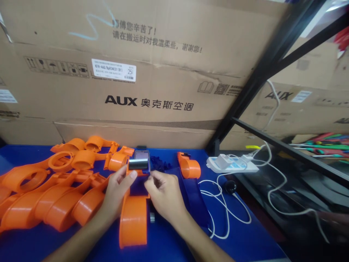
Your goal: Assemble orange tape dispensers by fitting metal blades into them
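Observation:
An orange plastic tape dispenser with a dark blue inner plate lies on the blue table in front of me. My left hand grips its far end, thumb beside a black roller seated there. My right hand is closed in a pinch at the roller's right end; what it pinches is too small to make out. A small metal roller lies by the dispenser's right side.
A heap of orange dispenser shells fills the left of the table. One more orange piece and dark blue parts lie right. A white power strip with cables sits near the table's right edge. Cardboard boxes stand behind.

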Tool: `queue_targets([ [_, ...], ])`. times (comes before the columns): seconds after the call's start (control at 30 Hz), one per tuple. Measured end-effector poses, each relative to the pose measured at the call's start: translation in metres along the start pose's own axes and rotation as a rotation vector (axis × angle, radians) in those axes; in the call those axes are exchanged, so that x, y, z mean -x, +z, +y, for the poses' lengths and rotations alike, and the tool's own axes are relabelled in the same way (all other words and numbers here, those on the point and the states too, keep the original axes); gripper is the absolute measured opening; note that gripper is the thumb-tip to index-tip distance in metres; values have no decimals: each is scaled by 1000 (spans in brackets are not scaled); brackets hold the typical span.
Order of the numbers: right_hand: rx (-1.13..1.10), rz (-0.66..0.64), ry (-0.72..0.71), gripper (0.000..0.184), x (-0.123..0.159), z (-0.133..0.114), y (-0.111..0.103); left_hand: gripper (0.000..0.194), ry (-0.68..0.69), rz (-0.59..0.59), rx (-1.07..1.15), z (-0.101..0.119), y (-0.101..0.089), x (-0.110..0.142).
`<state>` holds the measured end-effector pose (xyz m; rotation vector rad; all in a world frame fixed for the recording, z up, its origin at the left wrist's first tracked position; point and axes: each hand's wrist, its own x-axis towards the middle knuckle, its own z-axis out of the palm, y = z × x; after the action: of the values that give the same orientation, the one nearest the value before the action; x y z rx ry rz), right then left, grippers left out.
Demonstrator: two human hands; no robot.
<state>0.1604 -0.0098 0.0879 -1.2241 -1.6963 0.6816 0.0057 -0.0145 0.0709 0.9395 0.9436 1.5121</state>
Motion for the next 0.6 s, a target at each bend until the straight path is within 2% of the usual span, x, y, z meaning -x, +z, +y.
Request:
queue_targets([
  [0.4, 8, 13, 11, 32, -1, 3, 2, 41, -2, -64, -33, -6, -3, -3],
  [0.6, 7, 11, 10, 29, -1, 3, 2, 38, 5, -11, -41, -5, -4, -3],
])
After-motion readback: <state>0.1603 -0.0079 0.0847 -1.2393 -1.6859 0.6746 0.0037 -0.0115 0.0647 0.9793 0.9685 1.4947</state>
